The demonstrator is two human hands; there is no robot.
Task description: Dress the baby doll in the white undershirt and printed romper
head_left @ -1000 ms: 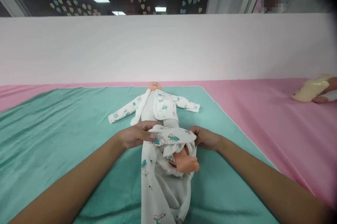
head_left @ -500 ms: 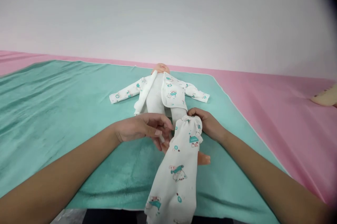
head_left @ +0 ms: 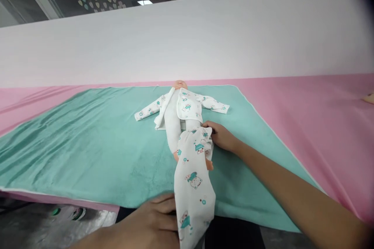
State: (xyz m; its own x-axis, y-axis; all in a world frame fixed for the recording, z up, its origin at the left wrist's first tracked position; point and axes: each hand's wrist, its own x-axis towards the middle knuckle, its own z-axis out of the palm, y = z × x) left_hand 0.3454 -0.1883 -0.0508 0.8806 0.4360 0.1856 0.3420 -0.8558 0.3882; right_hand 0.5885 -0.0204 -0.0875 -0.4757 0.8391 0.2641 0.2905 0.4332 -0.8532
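A baby doll [head_left: 180,84] lies on its back, its body and legs white, with an open printed baby jacket [head_left: 188,108] on its arms. White baby pants [head_left: 191,175] with animal and house prints are around one lower leg and hang over the near edge. The doll's foot [head_left: 209,164] shows beside the gathered waistband. My right hand [head_left: 222,135] pinches the waistband at its right side. Low in the view, my left hand [head_left: 157,218] is closed against the lower pant leg, with its fingertips hidden behind the cloth. The doll's other foot is partly covered by the pants.
A teal blanket [head_left: 117,143] lies under the doll on a pink cover [head_left: 306,124]. A white panel [head_left: 175,42] stands behind. A pale object [head_left: 368,98] shows at the right edge. Some clear and green items [head_left: 70,212] are on the floor at lower left.
My left hand has moved from beside the waistband down and toward me to the lower pant leg. My right hand keeps its hold. The view has tilted upward.
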